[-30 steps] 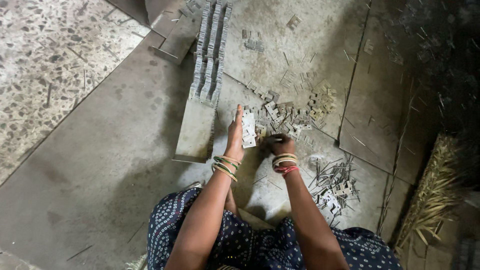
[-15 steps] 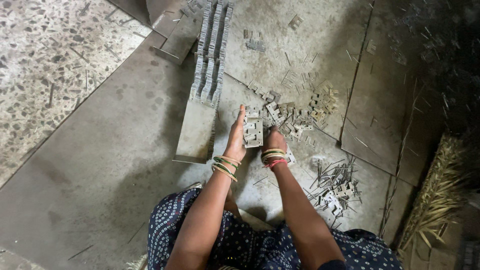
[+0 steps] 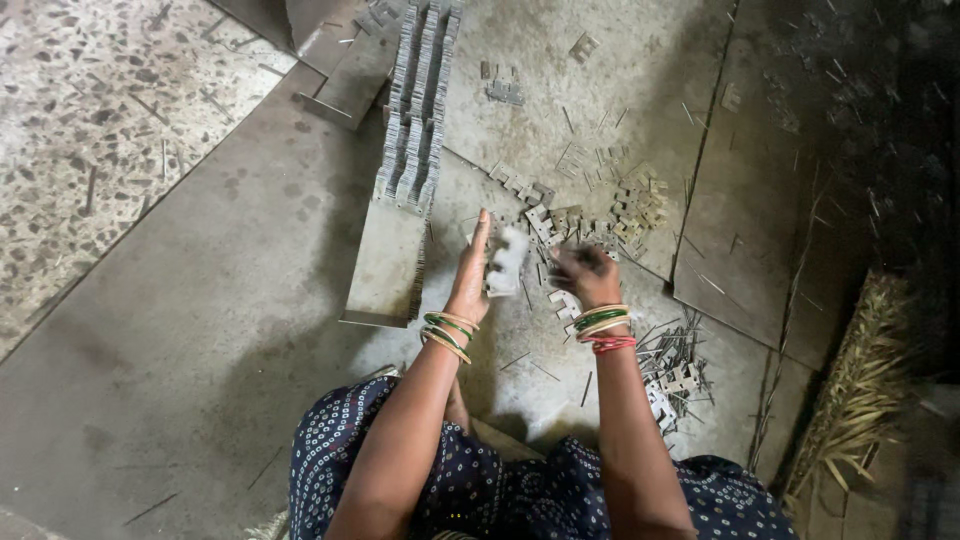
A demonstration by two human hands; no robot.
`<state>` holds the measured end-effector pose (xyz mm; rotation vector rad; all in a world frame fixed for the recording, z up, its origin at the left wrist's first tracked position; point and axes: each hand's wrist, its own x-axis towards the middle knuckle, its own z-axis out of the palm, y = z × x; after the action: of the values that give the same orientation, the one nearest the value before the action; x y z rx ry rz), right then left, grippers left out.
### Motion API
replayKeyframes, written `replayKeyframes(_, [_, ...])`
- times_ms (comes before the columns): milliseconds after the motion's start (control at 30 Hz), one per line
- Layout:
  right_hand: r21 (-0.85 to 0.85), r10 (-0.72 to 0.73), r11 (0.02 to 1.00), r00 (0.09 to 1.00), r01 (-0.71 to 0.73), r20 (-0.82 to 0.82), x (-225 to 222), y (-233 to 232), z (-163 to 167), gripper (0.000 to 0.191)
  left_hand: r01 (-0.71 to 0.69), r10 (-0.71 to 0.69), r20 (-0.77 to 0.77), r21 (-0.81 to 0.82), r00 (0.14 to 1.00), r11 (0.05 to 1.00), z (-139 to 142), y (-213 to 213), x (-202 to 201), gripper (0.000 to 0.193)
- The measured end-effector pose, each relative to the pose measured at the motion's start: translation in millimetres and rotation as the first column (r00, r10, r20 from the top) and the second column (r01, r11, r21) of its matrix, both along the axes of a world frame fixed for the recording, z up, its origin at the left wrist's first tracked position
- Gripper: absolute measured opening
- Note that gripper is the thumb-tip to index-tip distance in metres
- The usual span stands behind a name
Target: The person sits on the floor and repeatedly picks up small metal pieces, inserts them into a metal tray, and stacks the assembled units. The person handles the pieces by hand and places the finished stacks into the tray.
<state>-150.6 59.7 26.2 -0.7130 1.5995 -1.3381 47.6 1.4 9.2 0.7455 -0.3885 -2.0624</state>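
Left hand (image 3: 470,285) holds a small stack of metal hinge plates (image 3: 505,262) upright, fingers straight behind it. Right hand (image 3: 585,275), blurred, closes over loose plates (image 3: 560,225) mid-floor; its grip is unclear. Gathering step, likely; stacking needs edges aligned.

left hand (image 3: 470,283): bare, stack of thin green and gold bangles right below it at the wrist
right hand (image 3: 585,277): bare too, green, gold and red bangles under it
clothing: dark blue, tiny white dots
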Motion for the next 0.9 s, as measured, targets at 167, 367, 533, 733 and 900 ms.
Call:
replayKeyframes(167, [0.469,0.386,0.865,0.361,0.179,-0.849,-9,41,-30,0.04,0.083,-0.081,0.179,-0.004,0.981,0.997,4,5,-1,0.06])
replayKeyframes(367, [0.435,0.269,0.896,0.669,0.091,-0.693,-23,40,-50,0.025,0.053,-0.051,0.21,-0.005,0.976,0.999,0,7,-5,0.053])
replayKeyframes(533, [0.28,0.264,0.946,0.89,-0.164,-0.371,-33,12,-24,0.04,0.049,-0.05,0.238,0.011,0.97,0.999,6,7,-7,0.047])
replayKeyframes(733, [0.226,0.21,0.971,0.716,-0.075,-0.666,-60,-25,-21,0.047,0.06,-0.062,0.113,0.02,0.992,0.998,15,9,-4,0.046])
replayKeyframes(900, [0.257,0.185,0.939,0.291,0.231,-0.939,-117,-57,-30,0.044,0.067,-0.085,0.228,0.087,0.97,0.994,21,10,-3,0.048])
